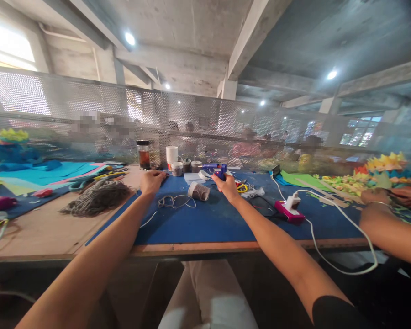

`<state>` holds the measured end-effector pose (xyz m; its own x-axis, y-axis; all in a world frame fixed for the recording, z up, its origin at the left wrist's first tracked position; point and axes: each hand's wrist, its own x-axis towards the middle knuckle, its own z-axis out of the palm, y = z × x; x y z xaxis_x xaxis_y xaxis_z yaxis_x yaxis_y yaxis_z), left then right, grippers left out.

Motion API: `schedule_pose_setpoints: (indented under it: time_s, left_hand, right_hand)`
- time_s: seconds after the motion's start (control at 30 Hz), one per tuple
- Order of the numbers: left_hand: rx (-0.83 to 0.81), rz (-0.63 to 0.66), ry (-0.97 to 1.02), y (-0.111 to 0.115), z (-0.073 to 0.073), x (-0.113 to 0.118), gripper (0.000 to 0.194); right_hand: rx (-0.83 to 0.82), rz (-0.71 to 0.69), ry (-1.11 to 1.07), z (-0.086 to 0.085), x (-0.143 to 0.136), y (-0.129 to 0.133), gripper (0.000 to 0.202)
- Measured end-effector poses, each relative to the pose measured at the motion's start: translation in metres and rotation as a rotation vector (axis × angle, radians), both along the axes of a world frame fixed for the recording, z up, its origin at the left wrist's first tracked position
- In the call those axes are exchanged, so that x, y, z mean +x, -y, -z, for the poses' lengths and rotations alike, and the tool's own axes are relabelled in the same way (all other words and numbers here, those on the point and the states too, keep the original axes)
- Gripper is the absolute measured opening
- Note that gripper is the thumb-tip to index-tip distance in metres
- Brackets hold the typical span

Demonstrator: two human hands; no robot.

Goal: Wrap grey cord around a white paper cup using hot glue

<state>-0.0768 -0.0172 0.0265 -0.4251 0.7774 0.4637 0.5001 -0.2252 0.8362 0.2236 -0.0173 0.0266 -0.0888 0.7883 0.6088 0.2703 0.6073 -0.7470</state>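
My right hand is wrapped round a blue glue gun above the blue mat. At the mat's back left, my left hand has its fingers pressed together near a small dark item at their tips, too small to name. Between my hands a cup wrapped in grey-brown cord lies on its side. Beside it a loose length of light string makes loops on the mat. A bundle of grey yarn rests to the left of my left forearm.
Behind stand a dark-lidded jar, a white roll and small cups. A pink power strip with a white cable is at right. Another person's hands work at far right. Coloured sheets lie at left. A perforated screen stands behind.
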Motion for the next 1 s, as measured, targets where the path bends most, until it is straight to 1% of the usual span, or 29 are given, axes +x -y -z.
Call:
schedule_pose_setpoints:
  time_s: [0.03,0.1,0.17,0.23,0.3,0.33,0.43,0.47,0.5,0.53,0.57,0.6,0.7,0.8,0.83,0.9,1.0]
  left_hand:
    - [0.004,-0.059,-0.016,0.000,-0.001,-0.005,0.033]
    - [-0.022,-0.287,-0.133,0.001,-0.002,-0.013,0.032]
    - [-0.072,-0.384,-0.210,0.000,-0.001,-0.017,0.033]
    - [-0.121,-0.388,-0.273,0.000,0.001,-0.019,0.032]
    - [-0.120,-0.398,-0.341,0.001,0.003,-0.019,0.031]
    - [-0.093,-0.422,-0.371,0.001,0.004,-0.018,0.034]
    - [0.021,-0.508,-0.424,0.003,0.004,-0.015,0.059]
    - [0.046,-0.505,-0.428,0.003,0.004,-0.013,0.062]
    - [0.055,-0.465,-0.430,0.002,0.004,-0.011,0.059]
    - [0.049,-0.387,-0.425,0.001,0.005,-0.009,0.053]
    - [0.039,-0.280,-0.412,0.000,0.005,-0.005,0.045]
    - [0.013,-0.131,-0.394,-0.001,0.006,0.000,0.040]
    - [-0.030,0.250,-0.248,-0.003,0.011,0.020,0.040]
    - [-0.045,0.559,-0.064,-0.002,0.017,0.042,0.045]
    - [-0.063,0.615,-0.012,-0.001,0.018,0.047,0.048]
    - [-0.095,0.665,0.049,0.001,0.021,0.055,0.052]
    - [-0.121,0.697,0.101,0.003,0.021,0.057,0.050]
  right_hand:
    - [0.004,0.013,0.002,0.000,0.001,-0.001,0.038]
    - [0.014,0.028,0.013,0.000,0.003,-0.003,0.038]
    - [0.019,0.033,0.021,0.000,0.004,-0.003,0.038]
    - [0.017,0.030,0.022,0.000,0.003,-0.002,0.038]
    - [0.011,0.030,0.017,0.000,0.001,-0.001,0.038]
    - [0.006,0.032,0.016,0.001,0.001,0.000,0.038]
    - [0.000,0.047,0.031,0.000,-0.001,0.002,0.038]
    - [0.000,0.057,0.037,0.000,-0.001,0.002,0.038]
    - [0.000,0.065,0.040,0.000,-0.001,0.003,0.038]
    - [0.001,0.071,0.039,0.000,-0.001,0.003,0.038]
    - [0.002,0.073,0.036,-0.001,-0.001,0.003,0.038]
    - [0.005,0.073,0.032,-0.001,-0.001,0.004,0.038]
    - [0.016,0.067,0.039,-0.002,-0.001,0.006,0.037]
    - [0.010,0.058,0.056,-0.004,-0.001,0.009,0.036]
    - [0.008,0.055,0.058,-0.004,-0.002,0.010,0.036]
    - [0.012,0.051,0.055,-0.003,-0.002,0.011,0.036]
    - [0.026,0.051,0.055,-0.002,-0.003,0.011,0.037]
